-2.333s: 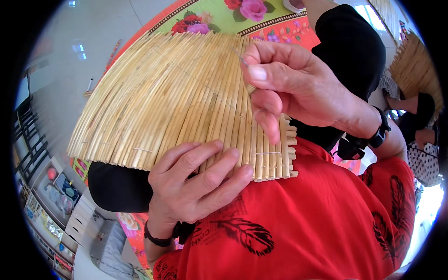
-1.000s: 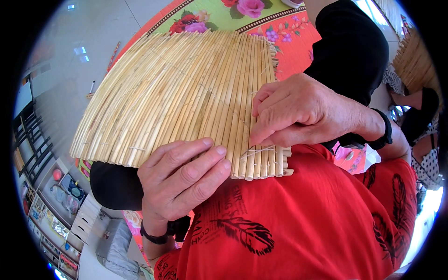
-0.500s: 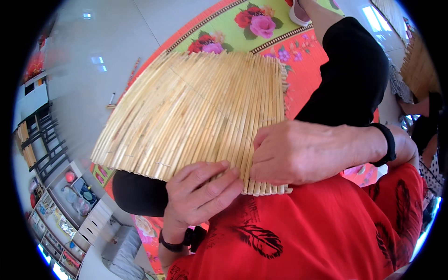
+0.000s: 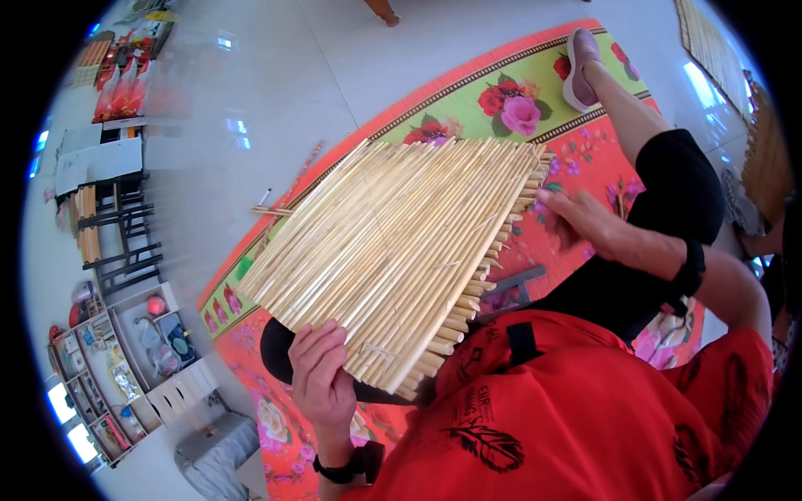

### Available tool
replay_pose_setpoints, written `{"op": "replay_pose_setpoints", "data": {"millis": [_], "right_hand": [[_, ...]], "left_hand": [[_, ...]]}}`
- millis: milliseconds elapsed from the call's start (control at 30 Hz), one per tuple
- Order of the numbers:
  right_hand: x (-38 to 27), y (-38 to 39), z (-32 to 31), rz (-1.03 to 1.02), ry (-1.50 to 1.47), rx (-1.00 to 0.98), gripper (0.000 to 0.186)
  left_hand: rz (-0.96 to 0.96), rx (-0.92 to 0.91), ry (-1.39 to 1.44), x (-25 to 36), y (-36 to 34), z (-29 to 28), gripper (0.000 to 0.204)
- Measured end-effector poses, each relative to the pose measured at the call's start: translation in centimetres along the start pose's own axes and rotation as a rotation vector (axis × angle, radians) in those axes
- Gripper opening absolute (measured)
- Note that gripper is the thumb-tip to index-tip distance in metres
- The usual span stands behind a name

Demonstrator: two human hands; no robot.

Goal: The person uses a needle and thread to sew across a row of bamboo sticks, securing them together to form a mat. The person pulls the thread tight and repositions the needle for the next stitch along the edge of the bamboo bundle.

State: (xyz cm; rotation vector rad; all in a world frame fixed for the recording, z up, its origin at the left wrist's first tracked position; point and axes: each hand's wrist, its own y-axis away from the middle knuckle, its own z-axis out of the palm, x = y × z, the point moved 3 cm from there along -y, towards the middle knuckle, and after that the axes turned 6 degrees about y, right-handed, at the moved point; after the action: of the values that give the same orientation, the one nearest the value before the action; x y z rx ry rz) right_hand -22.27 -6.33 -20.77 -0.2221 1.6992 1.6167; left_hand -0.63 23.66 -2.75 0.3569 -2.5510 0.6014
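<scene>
Left hand (image 4: 323,376) is gripping the reed panel (image 4: 393,242); right hand (image 4: 581,221), blurred, is hovering beside it, fingers half-bent, can't tell if holding anything.

Left hand (image 4: 322,380) grips stick mat (image 4: 393,242); right hand (image 4: 585,222) near.

a wide fisheye, the left one of a side-by-side pair worn on the person's head, looks steeply down and forward over the red shirt (image 4: 568,392) toward the lap. it sits close above the panel of straw-coloured stalks (image 4: 376,234), which takes the middle, between left hand (image 4: 322,371) and right hand (image 4: 578,220). the tiled floor (image 4: 284,92) lies farther off, and the storage unit (image 4: 178,401) bends near the dark round rim.
</scene>
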Motion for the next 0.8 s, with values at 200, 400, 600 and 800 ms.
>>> {"op": "replay_pose_setpoints", "data": {"millis": [200,400,600,800], "right_hand": [[2.4,-0.7,6.6,0.030,-1.046,-0.398,0.088],[3.9,-5.0,11.4,0.007,-1.159,-0.126,0.047],[4.4,-3.3,10.8,-0.065,-1.181,-0.093,0.028],[1.9,-2.9,6.9,-0.462,-1.184,-0.030,0.033]], "left_hand": [[0.057,-0.018,0.017,0.6,-0.1,1.0,0.022],[0.131,-0.146,-0.026,1.7,0.4,1.7,0.023],[0.121,-0.213,-0.130,1.6,1.9,1.1,0.029],[-0.437,0.360,0.470,-1.2,2.3,1.5,0.054]]}}
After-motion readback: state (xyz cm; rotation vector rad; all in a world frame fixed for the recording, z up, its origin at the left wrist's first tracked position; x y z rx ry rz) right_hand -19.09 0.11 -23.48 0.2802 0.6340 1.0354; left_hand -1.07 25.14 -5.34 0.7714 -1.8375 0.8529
